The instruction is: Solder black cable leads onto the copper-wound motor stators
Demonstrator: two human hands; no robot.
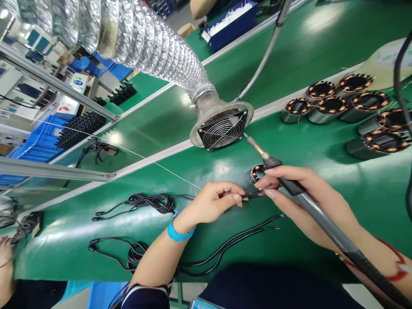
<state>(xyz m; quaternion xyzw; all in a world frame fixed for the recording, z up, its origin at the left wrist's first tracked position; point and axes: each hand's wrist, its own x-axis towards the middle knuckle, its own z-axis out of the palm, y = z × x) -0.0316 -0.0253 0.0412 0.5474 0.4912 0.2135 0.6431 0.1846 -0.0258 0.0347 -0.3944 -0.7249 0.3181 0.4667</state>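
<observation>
My left hand (216, 201), with a blue band at its wrist, pinches a black cable (251, 194) near its end. Thin coloured wire ends stick out of the cable towards my right hand (317, 201). That hand holds a soldering iron (298, 189), its tip pointing up and left by the fan grille (222, 133). The thumb and a fingertip of the same hand are at the wire ends. Just behind the fingers sits a small copper-wound motor stator (256, 172), partly hidden. A thin pale strand (174, 171) runs from the upper left to my left hand.
A silver flexible duct (154, 47) hangs over the green bench (135, 236) to the fan. Several stators (331, 105) stand at the right. Coiled black cables (151, 202) lie at the left. A blue bin (230, 23) is at the back. Another person's hand (5, 251) shows far left.
</observation>
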